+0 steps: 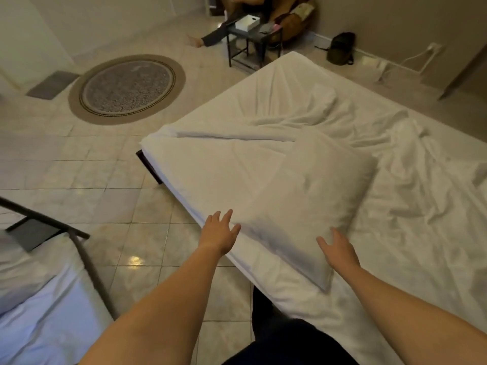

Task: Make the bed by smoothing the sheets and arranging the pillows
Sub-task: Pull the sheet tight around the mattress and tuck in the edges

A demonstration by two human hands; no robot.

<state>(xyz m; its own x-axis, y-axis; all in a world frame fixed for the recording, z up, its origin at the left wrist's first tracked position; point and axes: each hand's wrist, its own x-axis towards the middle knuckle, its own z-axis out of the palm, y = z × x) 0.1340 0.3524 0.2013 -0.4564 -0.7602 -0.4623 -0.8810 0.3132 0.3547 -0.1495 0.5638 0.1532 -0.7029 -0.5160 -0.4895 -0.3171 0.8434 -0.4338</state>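
A white pillow (311, 204) lies at an angle on the near part of the bed (411, 259), close to its left edge. My left hand (218, 233) is stretched out with straight fingers at the pillow's near left corner. My right hand (338, 250) is spread open at the pillow's near right edge. Neither hand grips anything. The white sheet (408, 196) is wrinkled to the right of the pillow. A folded white duvet (232, 135) lies across the middle of the bed, and a second rumpled pillow (320, 101) sits further back.
A second bed (39, 306) with a dark metal frame stands at the lower left. Tiled floor (92, 175) separates the two beds, with a round rug (126, 88) beyond. A small black side table (250, 40), a seated person's leg (208, 39) and a dark bag (341, 48) are at the far wall.
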